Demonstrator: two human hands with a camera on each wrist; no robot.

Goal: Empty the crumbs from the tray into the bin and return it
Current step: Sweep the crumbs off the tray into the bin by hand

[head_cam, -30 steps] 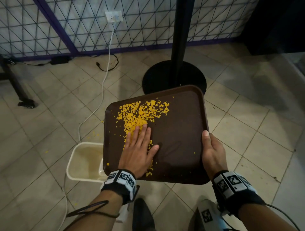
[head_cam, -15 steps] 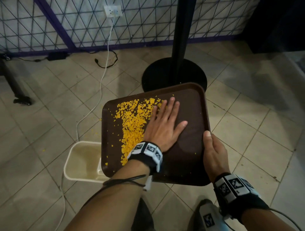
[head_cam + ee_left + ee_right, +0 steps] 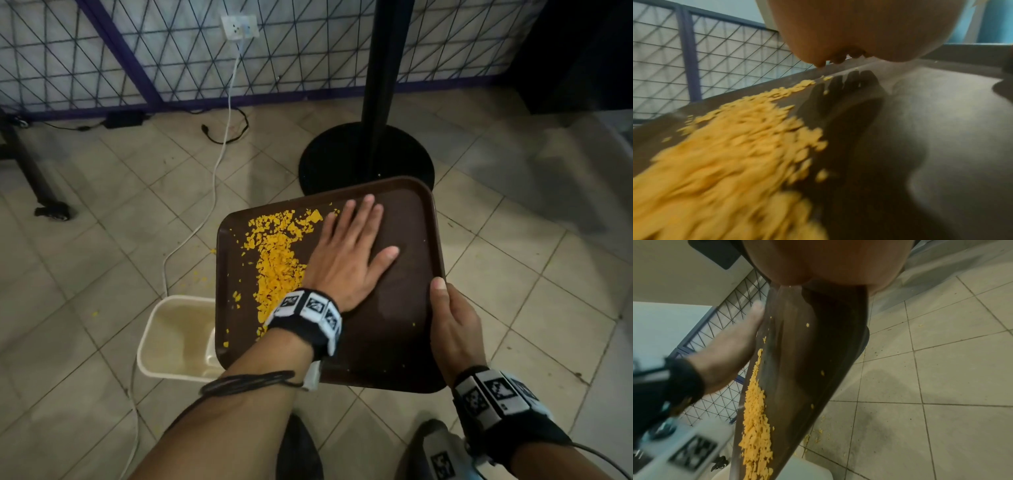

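1. Two hands on the tray [image 3: 394, 342]: my right hand [image 3: 454, 325] grips its right edge; my left hand [image 3: 346, 260] lies flat, fingers straight.
2. Crumbs [image 3: 277, 263] cover the tray's left half, above the bin [image 3: 178, 337].
3. Right wrist view alone shows crumbs on the floor [image 3: 941, 369].

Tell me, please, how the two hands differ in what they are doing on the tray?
The left hand lies flat on the tray, fingers straight, beside the yellow crumbs; the right hand grips the tray's right edge, thumb on top. The left is over the tray's middle; the right is at its rim. Both wear marker wristbands.
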